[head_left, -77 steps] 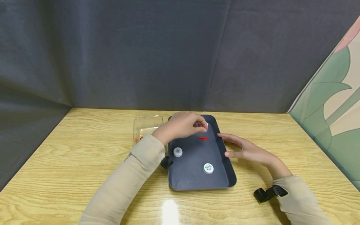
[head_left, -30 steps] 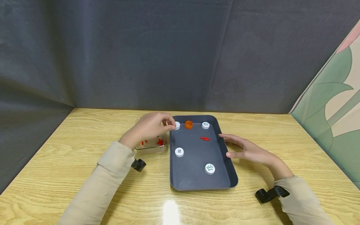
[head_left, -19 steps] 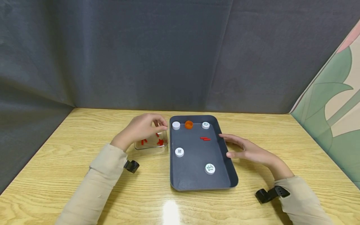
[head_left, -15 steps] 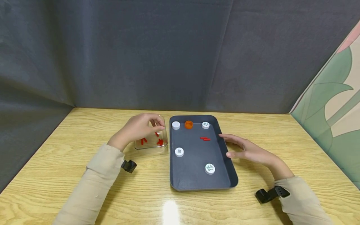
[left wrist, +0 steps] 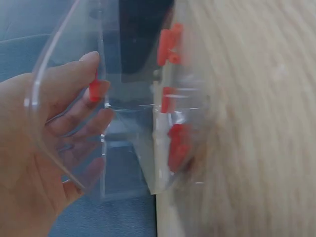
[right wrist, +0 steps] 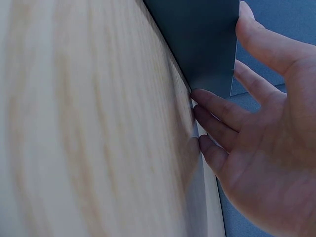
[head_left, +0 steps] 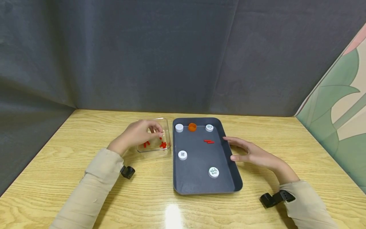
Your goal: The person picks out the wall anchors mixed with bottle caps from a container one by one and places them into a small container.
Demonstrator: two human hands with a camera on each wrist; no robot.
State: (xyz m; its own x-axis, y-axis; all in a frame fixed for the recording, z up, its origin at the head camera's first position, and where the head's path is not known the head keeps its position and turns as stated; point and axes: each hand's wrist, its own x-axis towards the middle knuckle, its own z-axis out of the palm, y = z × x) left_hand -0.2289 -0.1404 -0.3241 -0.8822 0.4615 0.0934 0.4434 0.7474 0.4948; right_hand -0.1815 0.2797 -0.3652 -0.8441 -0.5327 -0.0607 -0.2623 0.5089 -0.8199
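Note:
My left hand (head_left: 143, 133) reaches into a clear plastic box (head_left: 140, 149) left of the tray. In the left wrist view, thumb and index finger pinch a small red stick (left wrist: 94, 91), seen through the box wall. More red sticks (head_left: 163, 145) lie on the box floor. Against the right wall of a dark grey tray (head_left: 197, 183) rests my right hand (head_left: 254, 152), fingers extended and thumb apart. Two red sticks (head_left: 210, 142) lie close together inside the tray.
White bottle caps stand in the tray: back left (head_left: 179, 128), back right (head_left: 209, 128), middle left (head_left: 182, 155) and front right (head_left: 213, 172). An orange cap (head_left: 192, 127) sits between the back two. Behind the wooden table (head_left: 100, 133) hangs a dark curtain (head_left: 157, 57).
My left hand has moved left from over the tray's back part to the clear box, then lowered into it. The right hand stays at the tray's side.

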